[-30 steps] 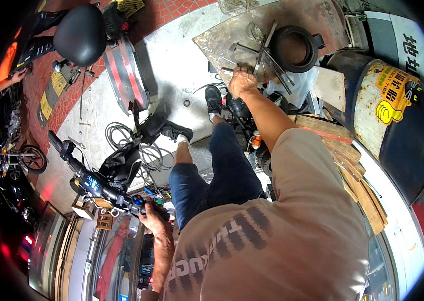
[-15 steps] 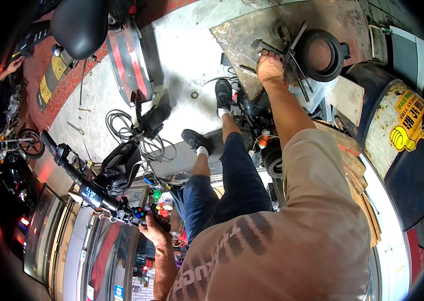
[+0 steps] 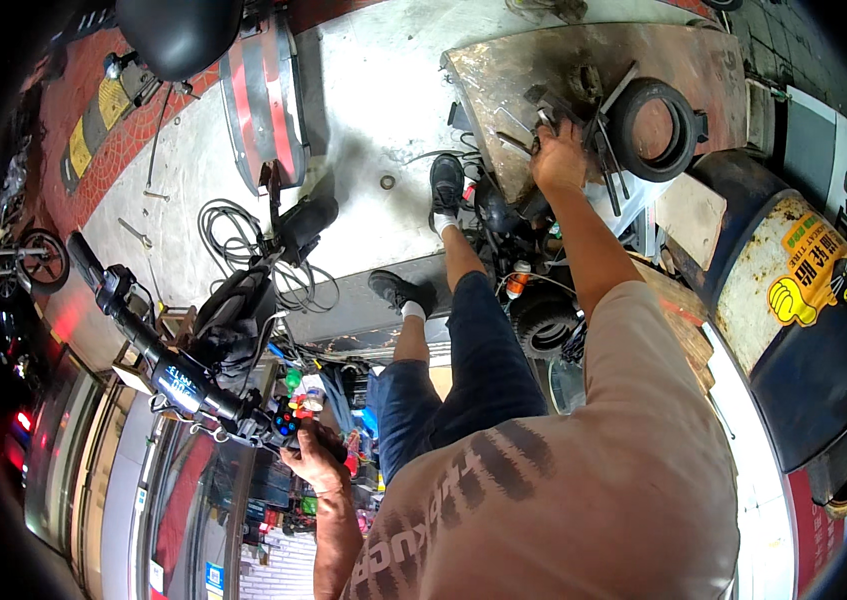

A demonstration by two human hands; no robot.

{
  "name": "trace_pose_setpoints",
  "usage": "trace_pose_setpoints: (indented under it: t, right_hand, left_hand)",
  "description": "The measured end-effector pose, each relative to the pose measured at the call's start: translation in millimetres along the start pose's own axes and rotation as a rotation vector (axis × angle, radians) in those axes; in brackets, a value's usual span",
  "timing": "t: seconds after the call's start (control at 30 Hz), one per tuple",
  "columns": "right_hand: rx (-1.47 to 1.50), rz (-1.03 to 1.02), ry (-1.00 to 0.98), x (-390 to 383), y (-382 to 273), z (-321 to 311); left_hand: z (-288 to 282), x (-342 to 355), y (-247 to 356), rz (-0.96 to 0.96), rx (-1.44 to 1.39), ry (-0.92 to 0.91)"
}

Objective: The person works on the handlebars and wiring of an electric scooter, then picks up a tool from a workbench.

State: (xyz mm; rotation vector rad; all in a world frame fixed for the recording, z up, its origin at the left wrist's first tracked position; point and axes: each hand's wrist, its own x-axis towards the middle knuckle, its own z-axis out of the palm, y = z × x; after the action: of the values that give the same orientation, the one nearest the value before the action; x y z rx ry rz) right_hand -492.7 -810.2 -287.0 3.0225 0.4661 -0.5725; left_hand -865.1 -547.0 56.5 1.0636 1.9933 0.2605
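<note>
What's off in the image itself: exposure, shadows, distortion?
Head view: black fisheye rim, white ledge bowed at right; head view: pale floor bright, shadow beside the red-striped deck; head view: left edge dark around the motorbike, red glare below it; head view: right hand fairly clear, but what its fingertips touch is too small to tell.

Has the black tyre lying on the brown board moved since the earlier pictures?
No: the tyre shows no clear shift against the brown board; the camera's whole view has shifted instead.
</note>
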Motion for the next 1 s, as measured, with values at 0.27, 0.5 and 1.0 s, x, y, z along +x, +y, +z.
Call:
trace_pose_setpoints:
  t: [0.27,0.5,1.0]
  right_hand:
    - [-0.104,0.040,0.054,11,-6,13]
    - [-0.080,0.060,0.068,16,2,27]
    - [0.260,0.147,0.035,11,-7,13]
  left_hand:
    - [-14,10,-13,0.036,-0.015,-0.073]
    - [-17,13,-17,0.021,-0.030,-0.033]
    - [-16,12,-15,0.018,-0.037,-0.017]
